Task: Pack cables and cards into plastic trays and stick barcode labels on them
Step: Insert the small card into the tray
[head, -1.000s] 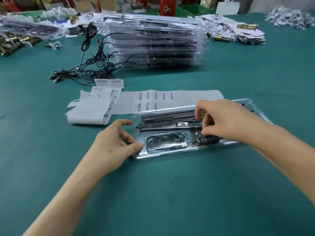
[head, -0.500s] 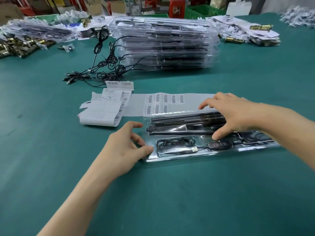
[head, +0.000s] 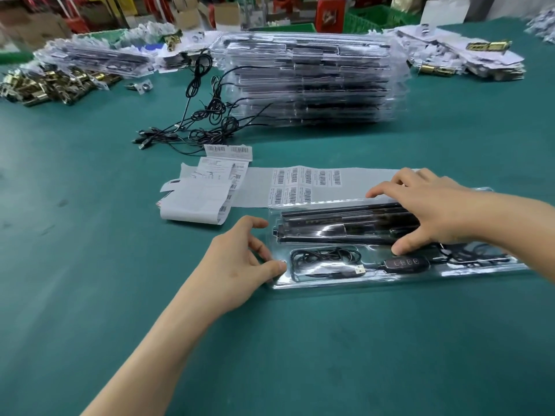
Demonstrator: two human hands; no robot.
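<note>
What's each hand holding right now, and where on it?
Nothing is gripped. The left hand touches the clear plastic tray at its left end with the thumb; the right hand rests spread over its right half.

Hidden beneath the right hand (head: 435,208): right stretch of the black strips (head: 330,223) in the plastic tray (head: 330,285), with part of the cable (head: 324,256) lost under the forearm near the right edge. Cut off by the frame: right forearm at the right edge, left forearm at the bottom, white pile (head: 542,28) at upper right. Too small to read: print on the barcode labels (head: 306,178); too blurred to sort out: tray stack (head: 309,82) at upper centre.
</note>
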